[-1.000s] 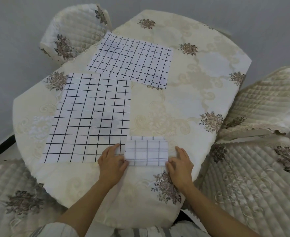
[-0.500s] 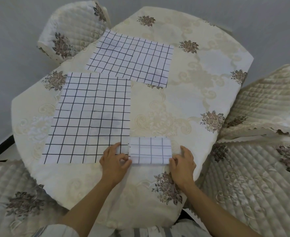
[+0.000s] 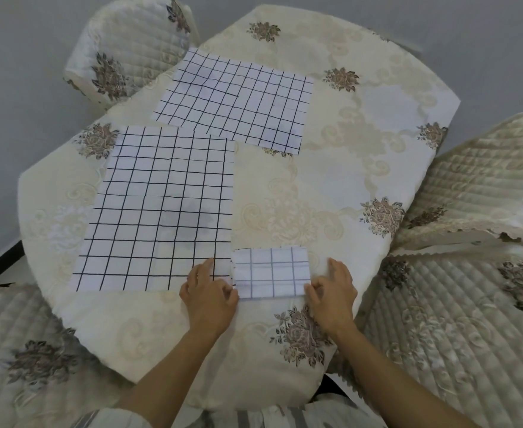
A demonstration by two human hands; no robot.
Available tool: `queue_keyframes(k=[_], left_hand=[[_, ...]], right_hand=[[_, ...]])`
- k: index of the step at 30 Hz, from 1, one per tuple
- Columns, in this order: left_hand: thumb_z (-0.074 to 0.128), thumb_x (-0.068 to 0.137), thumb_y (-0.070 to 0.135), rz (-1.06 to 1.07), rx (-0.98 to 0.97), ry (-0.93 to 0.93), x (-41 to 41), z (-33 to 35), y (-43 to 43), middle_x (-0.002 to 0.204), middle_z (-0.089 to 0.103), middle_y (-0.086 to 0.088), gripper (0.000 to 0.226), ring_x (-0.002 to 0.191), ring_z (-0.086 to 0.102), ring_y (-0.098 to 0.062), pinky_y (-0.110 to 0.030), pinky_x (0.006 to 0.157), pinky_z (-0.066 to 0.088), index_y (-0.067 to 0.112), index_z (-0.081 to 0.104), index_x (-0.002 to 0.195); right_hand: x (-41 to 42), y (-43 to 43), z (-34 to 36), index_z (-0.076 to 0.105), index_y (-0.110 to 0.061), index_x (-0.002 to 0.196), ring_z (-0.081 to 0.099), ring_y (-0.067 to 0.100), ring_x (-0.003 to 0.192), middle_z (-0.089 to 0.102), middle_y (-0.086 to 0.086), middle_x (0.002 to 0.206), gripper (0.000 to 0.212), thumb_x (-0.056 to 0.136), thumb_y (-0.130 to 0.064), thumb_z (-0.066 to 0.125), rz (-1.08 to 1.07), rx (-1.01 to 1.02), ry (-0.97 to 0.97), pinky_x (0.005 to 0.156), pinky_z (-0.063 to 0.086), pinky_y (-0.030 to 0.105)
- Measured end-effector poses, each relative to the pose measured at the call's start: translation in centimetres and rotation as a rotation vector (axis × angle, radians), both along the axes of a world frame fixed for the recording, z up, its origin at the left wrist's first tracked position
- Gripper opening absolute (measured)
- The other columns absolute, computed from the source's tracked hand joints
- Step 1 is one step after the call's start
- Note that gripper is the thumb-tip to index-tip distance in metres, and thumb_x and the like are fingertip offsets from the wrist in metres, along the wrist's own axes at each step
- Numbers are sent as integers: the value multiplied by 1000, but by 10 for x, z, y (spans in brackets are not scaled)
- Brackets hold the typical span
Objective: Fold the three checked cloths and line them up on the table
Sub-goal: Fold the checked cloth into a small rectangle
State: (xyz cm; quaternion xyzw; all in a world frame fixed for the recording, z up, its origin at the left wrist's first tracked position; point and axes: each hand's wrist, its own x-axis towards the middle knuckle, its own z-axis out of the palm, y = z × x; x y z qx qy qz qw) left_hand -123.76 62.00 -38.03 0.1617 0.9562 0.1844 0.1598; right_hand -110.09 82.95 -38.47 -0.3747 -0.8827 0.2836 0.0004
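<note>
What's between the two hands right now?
The small folded checked cloth lies between the left hand and the right hand on the table, its short ends at their fingertips. The head view shows this.
</note>
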Motion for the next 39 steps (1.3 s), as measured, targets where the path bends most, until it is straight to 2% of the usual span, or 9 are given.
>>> queue_keyframes(k=[6,14,18,27,30,32,34,36,39], left_hand=[[69,79,32,15,-11,32,6,-1,-3,149,39,3,17,138,24,-22,-46,104,24,26,68,63],[67,78,29,27,-41,79,12,-2,-2,144,44,1,17,133,31,-23,-45,98,29,24,66,62],[64,81,30,32,-58,83,13,-2,0,144,43,1,18,133,32,-23,-44,99,28,24,64,63],[66,80,30,28,-99,95,14,-1,1,142,45,0,18,132,35,-24,-45,100,30,26,57,64],[74,73,24,-13,-88,153,12,0,2,138,47,-3,16,128,39,-27,-46,96,35,25,58,74],[77,69,15,-101,-70,212,10,0,2,140,45,-7,27,126,41,-30,-48,92,42,25,62,89],[76,67,7,-210,-56,231,8,0,4,148,38,-10,45,130,39,-33,-52,92,44,27,65,106],[78,66,6,-313,-94,237,5,0,7,155,30,-11,56,134,34,-35,-54,97,42,31,65,114],[79,70,16,-385,-159,259,3,1,11,158,26,-12,46,138,30,-34,-52,100,38,31,66,112]], right_hand=[[-2,-1,-2,63,-19,76,19,30,144,32,13,153,15,87,-29,67,1,15,13,110,24,53],[-9,0,-4,63,-19,75,16,26,143,28,8,155,19,89,-33,63,14,41,-61,111,20,50],[-13,0,-6,60,-20,70,21,26,140,30,8,153,24,89,-34,61,19,77,-86,107,25,49],[-16,-1,-6,55,-21,69,22,25,138,33,8,150,23,87,-34,63,-6,90,-70,107,23,48],[-15,-2,-4,57,-21,93,24,28,138,27,11,153,15,85,-29,67,-11,126,-17,107,26,49],[-15,-5,-4,55,-24,114,24,32,139,21,13,156,32,84,-21,66,103,183,2,106,30,51],[-18,-11,-5,56,-26,122,20,33,142,19,14,157,41,83,-18,66,253,230,-4,105,31,51],[-22,-16,-9,57,-26,127,12,33,145,15,14,159,44,84,-26,67,331,255,-29,108,28,51],[-28,-23,-18,45,-29,140,-3,32,148,2,12,162,59,86,-46,62,368,245,-107,115,15,50]])
